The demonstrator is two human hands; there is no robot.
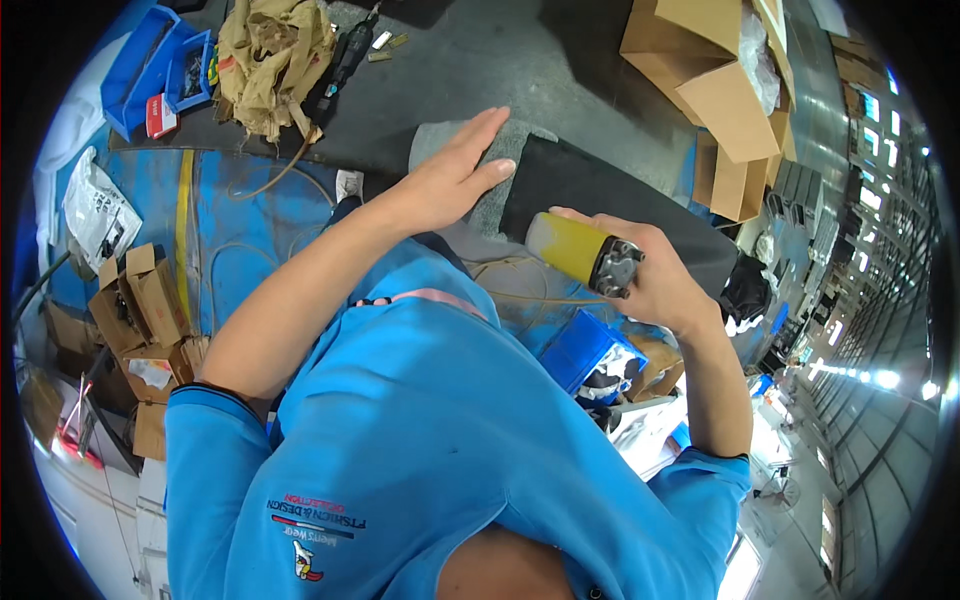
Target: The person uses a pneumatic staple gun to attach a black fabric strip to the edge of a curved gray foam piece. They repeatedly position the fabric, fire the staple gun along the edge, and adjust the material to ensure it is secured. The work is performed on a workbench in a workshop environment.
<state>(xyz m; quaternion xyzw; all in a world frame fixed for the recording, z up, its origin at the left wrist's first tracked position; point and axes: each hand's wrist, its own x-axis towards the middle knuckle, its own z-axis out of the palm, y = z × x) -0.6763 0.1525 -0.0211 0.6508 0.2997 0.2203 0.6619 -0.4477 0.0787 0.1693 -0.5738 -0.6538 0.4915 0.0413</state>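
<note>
My left hand (445, 185) is open, its fingers straight and pressed together and its thumb apart. It is over a piece of grey, felt-like fabric (490, 205); whether the palm touches is hidden. My right hand (655, 265) is closed around a yellow handheld tool (572, 246) with a cylindrical body. A dark metal cap with bolts covers one end of the tool, and the other end is pale grey. The grip and any working tip are out of sight. Under the tool lies a flat black panel (600, 190), its left edge against the grey fabric.
Crumpled brown paper (270, 65) and a black power tool (350, 50) lie on the dark worktable (480, 70). Blue bins (150, 70) stand far left, open cardboard boxes (700, 60) far right. A tan hose (270, 185) trails past the table's near edge, and a blue crate (590, 350) sits below.
</note>
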